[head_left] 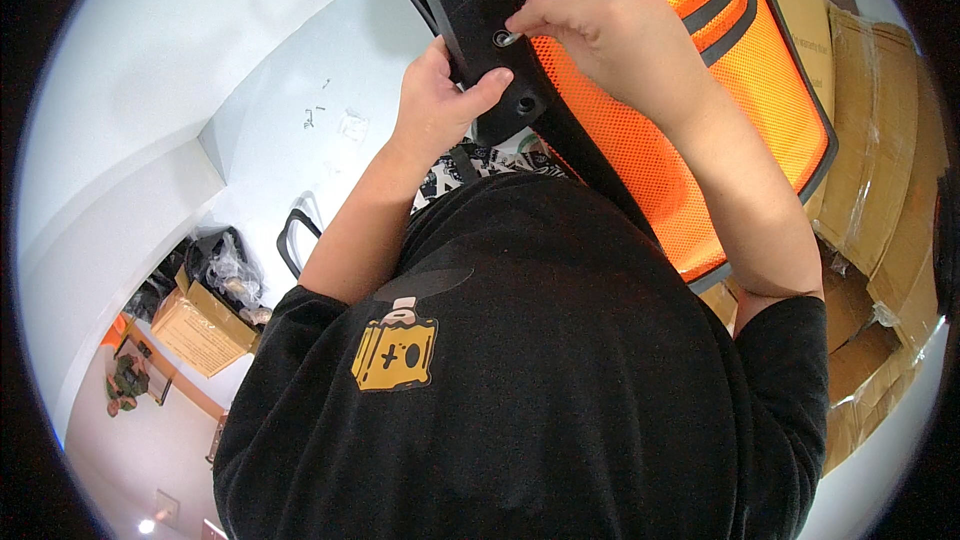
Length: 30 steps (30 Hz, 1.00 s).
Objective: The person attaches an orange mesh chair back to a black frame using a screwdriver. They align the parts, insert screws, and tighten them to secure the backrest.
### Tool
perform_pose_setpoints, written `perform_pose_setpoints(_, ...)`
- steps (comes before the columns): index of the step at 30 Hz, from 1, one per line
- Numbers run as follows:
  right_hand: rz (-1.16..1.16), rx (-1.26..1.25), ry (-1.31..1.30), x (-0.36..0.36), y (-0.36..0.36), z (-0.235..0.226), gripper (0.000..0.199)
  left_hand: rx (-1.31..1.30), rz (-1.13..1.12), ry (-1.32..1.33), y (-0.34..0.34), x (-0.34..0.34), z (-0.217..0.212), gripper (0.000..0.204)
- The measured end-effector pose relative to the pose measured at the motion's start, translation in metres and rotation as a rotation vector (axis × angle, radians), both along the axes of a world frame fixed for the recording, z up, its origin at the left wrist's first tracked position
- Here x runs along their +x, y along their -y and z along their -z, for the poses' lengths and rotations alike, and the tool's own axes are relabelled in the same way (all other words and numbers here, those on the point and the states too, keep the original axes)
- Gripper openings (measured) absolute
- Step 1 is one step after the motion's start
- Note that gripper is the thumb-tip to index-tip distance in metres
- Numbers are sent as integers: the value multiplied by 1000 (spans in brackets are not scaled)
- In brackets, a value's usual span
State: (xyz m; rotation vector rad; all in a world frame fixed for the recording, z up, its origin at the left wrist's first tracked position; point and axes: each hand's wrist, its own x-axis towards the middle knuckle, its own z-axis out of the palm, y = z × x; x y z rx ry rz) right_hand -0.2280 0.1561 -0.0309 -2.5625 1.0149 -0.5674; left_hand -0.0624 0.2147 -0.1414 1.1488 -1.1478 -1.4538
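Right hand (610,25) sits at the top of the view with its fingers bunched together, the tips pinching a small silvery bolt (507,38) that stands in a round hole of a black chair bracket (490,50). Left hand (437,100) is curled around that bracket from the person's left side — thumb laid across its face just beside a second, lower hole, the other fingers hidden behind it. The bracket is a broad, matte black bar, slightly curved, running up out of the frame. It lies against an orange mesh backrest (700,110) with a black rim and black bands near the top; the mesh is taut and finely woven. All of this is held up in front of the person's chest, above the black T-shirt (520,370) with its yellow print. Brown cardboard boxes (880,170) stand just beyond the backrest on the right, and an open carton (200,325) lies well apart on the white floor at the left.
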Motion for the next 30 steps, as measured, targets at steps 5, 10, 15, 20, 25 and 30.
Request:
perform_pose_setpoints(5,-13,10,28,-2,0,7,6,17,-20,-22,0,-1,-3,31)
perform_pose_setpoints(10,-16,47,38,-1,1,4,5,-12,-13,6,0,0,2,32)
perform_pose_setpoints(15,-33,11,4,-1,4,5,6,-13,-6,26,0,0,3,32)
perform_pose_setpoints(20,-29,170,-131,5,8,-25,9,0,-3,49,0,1,-2,32)
perform_pose_setpoints(25,-65,158,-127,4,11,-25,7,-22,1,49,0,0,-2,32)
perform_pose_setpoints(30,-119,117,-99,2,15,-24,8,-23,1,47,0,0,1,32)
